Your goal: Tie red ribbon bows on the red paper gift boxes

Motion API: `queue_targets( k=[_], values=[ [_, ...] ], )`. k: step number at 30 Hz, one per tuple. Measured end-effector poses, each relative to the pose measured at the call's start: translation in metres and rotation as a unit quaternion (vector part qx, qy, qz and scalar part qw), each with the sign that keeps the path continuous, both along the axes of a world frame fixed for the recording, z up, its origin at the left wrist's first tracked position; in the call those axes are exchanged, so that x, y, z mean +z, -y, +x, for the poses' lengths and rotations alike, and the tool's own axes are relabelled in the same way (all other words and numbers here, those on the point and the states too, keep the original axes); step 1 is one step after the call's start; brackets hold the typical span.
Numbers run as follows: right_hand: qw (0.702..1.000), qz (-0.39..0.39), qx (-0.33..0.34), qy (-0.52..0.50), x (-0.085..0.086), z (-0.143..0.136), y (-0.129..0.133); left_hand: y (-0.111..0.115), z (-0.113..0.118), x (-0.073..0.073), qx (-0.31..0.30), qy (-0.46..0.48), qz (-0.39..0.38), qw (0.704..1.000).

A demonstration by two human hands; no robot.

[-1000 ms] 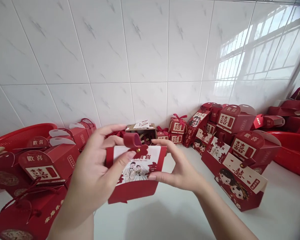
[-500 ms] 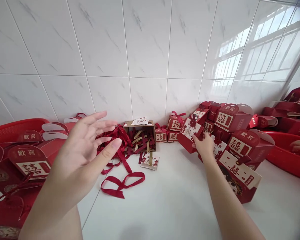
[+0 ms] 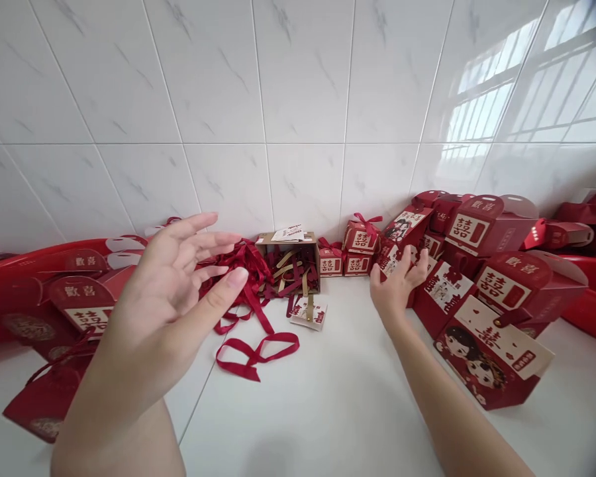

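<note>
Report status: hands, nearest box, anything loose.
Left hand open, empty. Right hand open at box, contact unclear. Ribbon loose on table.

Left of my left grip (image 3: 169, 305) I have lidded boxes (image 3: 79, 291), a basket (image 3: 54, 253) behind them. Beyond its fingertips lies a ribbon heap (image 3: 251, 265); a loose ribbon (image 3: 255, 354) lies nearer me on the bench (image 3: 347, 404). Farther back, between both grips, a carton (image 3: 310, 250) holds strips (image 3: 291, 271), then come small boxes (image 3: 360, 248). Just behind my right grip (image 3: 397, 291) is a box (image 3: 388, 258); right of that grip, handled boxes (image 3: 501, 291) stand behind a slanted box (image 3: 487, 364).
</note>
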State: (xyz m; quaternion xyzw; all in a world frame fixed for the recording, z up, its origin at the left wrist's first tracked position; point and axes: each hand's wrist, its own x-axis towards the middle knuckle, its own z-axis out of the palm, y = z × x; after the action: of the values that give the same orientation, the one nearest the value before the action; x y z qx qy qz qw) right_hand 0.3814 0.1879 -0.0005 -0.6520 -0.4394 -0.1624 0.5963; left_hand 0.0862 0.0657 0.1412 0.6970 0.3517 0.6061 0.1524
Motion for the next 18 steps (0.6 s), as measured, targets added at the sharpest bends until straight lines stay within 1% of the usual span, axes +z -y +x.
queue_targets(
  k=[1,2,3,4,5,6,7,8,9,10,11,12,14,15,18],
  values=[
    [0.999,0.013,0.011,0.044,-0.002,-0.012,0.001,0.0,0.0,0.0,0.0,0.002,-0.003,1.0],
    [0.996,0.015,0.035,0.086,-0.006,-0.026,0.003,-0.001,-0.001,0.001,0.003,0.006,-0.009,1.0],
    [0.99,0.001,0.076,0.118,-0.012,-0.04,0.005,-0.004,-0.001,0.001,0.01,0.011,-0.018,1.0],
    [0.98,-0.035,0.136,0.143,-0.021,-0.054,0.007,-0.009,-0.002,0.0,0.018,0.017,-0.028,0.999],
    [0.96,-0.087,0.207,0.169,-0.031,-0.067,0.01,-0.016,-0.002,-0.002,0.028,0.024,-0.039,0.999],
    [0.928,-0.15,0.279,0.197,-0.042,-0.079,0.013,-0.026,-0.002,-0.004,0.04,0.029,-0.05,0.998],
    [0.889,-0.207,0.343,0.222,-0.053,-0.088,0.016,-0.038,-0.003,-0.008,0.051,0.03,-0.063,0.996],
    [0.865,-0.232,0.377,0.237,-0.062,-0.095,0.018,-0.051,-0.003,-0.014,0.062,0.024,-0.08,0.995],
    [0.847,-0.251,0.399,0.245,-0.071,-0.1,0.019,-0.065,-0.004,-0.021,0.074,0.006,-0.103,0.992],
    [0.839,-0.259,0.41,0.247,-0.076,-0.103,0.019,-0.08,-0.004,-0.029,0.088,-0.024,-0.134,0.987],
    [0.838,-0.26,0.413,0.245,-0.08,-0.103,0.019,-0.093,-0.004,-0.039,0.096,-0.083,-0.176,0.976],
    [0.837,-0.261,0.416,0.241,-0.081,-0.102,0.019,-0.106,-0.004,-0.05,0.093,-0.172,-0.234,0.952],
    [0.838,-0.258,0.421,0.231,-0.078,-0.099,0.018,-0.124,-0.003,-0.073,0.064,-0.249,-0.298,0.919],
    [0.839,-0.254,0.425,0.227,-0.075,-0.097,0.019,-0.13,-0.002,-0.084,0.049,-0.287,-0.321,0.901],
    [0.849,-0.235,0.422,0.212,-0.065,-0.091,0.02,-0.136,0.008,-0.11,0.014,-0.376,-0.348,0.858]
  ],
)
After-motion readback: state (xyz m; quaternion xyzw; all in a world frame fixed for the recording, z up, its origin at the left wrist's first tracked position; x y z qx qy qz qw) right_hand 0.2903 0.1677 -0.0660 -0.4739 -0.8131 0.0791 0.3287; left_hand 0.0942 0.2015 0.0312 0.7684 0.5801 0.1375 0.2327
